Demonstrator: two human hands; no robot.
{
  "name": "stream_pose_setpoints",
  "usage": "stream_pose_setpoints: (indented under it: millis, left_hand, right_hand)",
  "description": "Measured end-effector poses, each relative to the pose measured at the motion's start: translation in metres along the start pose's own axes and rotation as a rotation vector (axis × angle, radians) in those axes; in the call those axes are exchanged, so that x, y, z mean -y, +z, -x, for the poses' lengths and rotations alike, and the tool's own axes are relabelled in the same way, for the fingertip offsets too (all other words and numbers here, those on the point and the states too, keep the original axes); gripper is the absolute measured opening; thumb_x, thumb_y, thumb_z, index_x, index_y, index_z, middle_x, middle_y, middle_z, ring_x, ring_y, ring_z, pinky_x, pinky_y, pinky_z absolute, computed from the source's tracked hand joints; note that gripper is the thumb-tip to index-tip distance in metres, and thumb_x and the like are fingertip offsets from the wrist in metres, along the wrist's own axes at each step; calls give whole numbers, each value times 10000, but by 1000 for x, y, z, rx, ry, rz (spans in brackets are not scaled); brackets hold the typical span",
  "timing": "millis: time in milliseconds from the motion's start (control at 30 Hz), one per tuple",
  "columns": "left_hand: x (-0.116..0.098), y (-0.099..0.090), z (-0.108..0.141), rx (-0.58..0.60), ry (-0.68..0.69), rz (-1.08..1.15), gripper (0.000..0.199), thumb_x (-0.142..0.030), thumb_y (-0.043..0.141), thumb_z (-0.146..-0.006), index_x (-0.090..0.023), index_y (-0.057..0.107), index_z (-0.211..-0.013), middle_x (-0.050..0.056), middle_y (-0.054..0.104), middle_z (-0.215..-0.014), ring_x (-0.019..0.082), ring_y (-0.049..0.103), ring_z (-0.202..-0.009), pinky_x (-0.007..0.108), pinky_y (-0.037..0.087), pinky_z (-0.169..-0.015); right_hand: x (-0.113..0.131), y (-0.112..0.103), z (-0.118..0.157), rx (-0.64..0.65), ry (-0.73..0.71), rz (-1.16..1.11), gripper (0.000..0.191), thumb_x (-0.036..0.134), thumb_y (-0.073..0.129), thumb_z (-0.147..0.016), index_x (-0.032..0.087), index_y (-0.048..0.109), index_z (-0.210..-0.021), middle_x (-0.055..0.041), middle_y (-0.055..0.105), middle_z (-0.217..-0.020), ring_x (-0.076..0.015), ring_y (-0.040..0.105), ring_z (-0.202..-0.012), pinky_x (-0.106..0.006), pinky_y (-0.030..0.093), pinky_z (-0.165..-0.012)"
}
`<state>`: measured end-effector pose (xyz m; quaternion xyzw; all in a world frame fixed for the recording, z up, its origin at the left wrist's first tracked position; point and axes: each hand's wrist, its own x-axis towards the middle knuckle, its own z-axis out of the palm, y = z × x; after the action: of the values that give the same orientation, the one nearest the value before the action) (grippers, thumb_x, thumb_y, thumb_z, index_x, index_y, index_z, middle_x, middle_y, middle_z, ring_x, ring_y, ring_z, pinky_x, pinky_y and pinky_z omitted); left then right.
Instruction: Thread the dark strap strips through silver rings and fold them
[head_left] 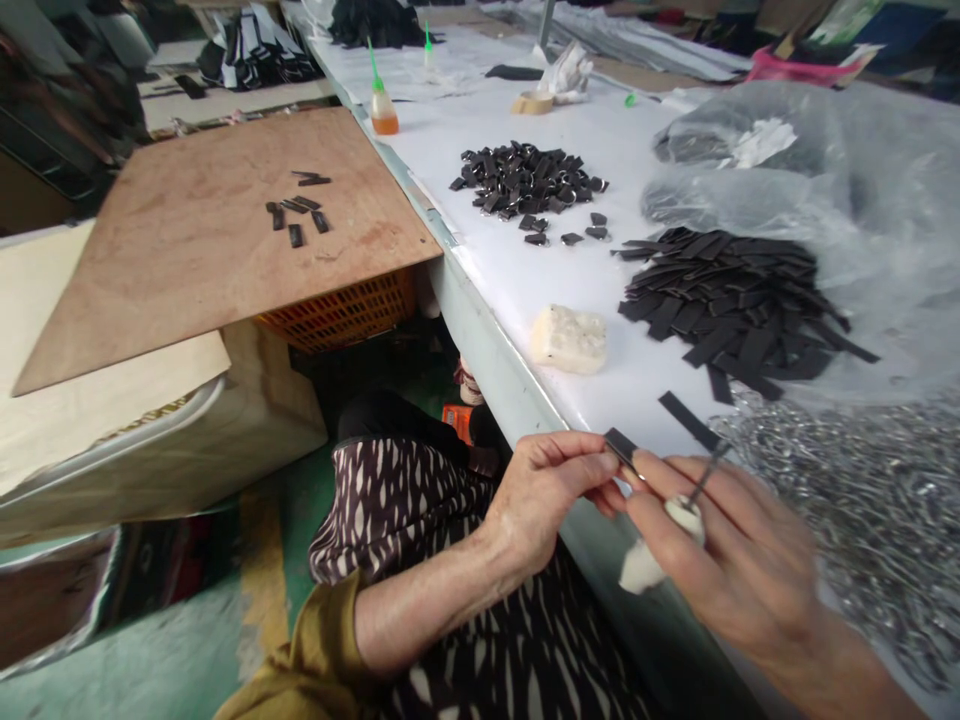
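My left hand [544, 490] is closed, pinching a short black strip [621, 446] between thumb and fingertips over the table's edge. My right hand [757, 570] meets it there, its fingertips at the strip's near end. Tucked in the right hand is a thin metal-shafted tool [684, 515] with a white wrapped handle, its shaft pointing up and away. A single flat black strip [688, 420] lies just beyond the right fingers. Behind it spreads a heap of black strips [727, 300]. A pile of small shiny metal pieces [862, 500] lies beside the right hand.
An off-white block [568, 340] sits near the table edge. Farther back are a pile of small black pieces with metal rings [529, 180], a tape roll [531, 103] and an orange-filled bottle [383, 112]. Several black pieces lie on a wooden board [225, 240] at left.
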<state>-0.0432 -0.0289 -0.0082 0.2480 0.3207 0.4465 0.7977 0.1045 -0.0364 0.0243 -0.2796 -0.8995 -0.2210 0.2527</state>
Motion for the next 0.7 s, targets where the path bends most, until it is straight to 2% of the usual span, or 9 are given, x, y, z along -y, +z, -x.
stream_pose_setpoints:
  millis: [300, 433, 500, 633, 700]
  left_hand:
    - [-4, -1, 1, 14, 36, -79, 212, -273, 580, -742, -100, 687, -681, 44, 581, -586, 113, 492, -567, 232, 404, -612]
    - [-6, 0, 2, 5, 60, -128, 225, -257, 548, -756, -92, 683, -685, 37, 563, -555, 109, 484, -554, 228, 397, -593]
    - [-8, 1, 4, -13, 63, -164, 231, -254, 541, -761, -92, 672, -662, 33, 555, -549, 103, 474, -542, 222, 388, -576]
    - [-12, 3, 7, -50, 74, -261, 248, -235, 514, -790, -94, 648, -635, 20, 524, -539, 88, 449, -530, 213, 373, -560]
    - [-11, 2, 6, -40, 83, -268, 234, -236, 520, -792, -90, 650, -661, 19, 521, -542, 90, 454, -533, 221, 383, -573]
  right_hand:
    - [2, 2, -2, 14, -16, 22, 258, 69, 635, -718, 244, 541, -883, -66, 716, -764, -207, 652, -679, -355, 536, -620]
    - [3, 3, -4, 16, -45, 30, 244, 55, 628, -720, 209, 539, -887, -112, 712, -759, -221, 646, -677, -366, 533, -613]
    - [3, 4, -3, 19, -42, 27, 229, 54, 612, -731, 216, 547, -879, -102, 711, -761, -219, 645, -687, -370, 533, -627]
    - [1, 6, 3, 13, 5, -35, 224, 60, 595, -739, 251, 566, -851, -52, 703, -784, -205, 641, -714, -358, 532, -646]
    - [1, 6, 8, 19, 102, -135, 250, 50, 599, -726, 250, 576, -874, -52, 692, -842, -208, 636, -759, -355, 531, -669]
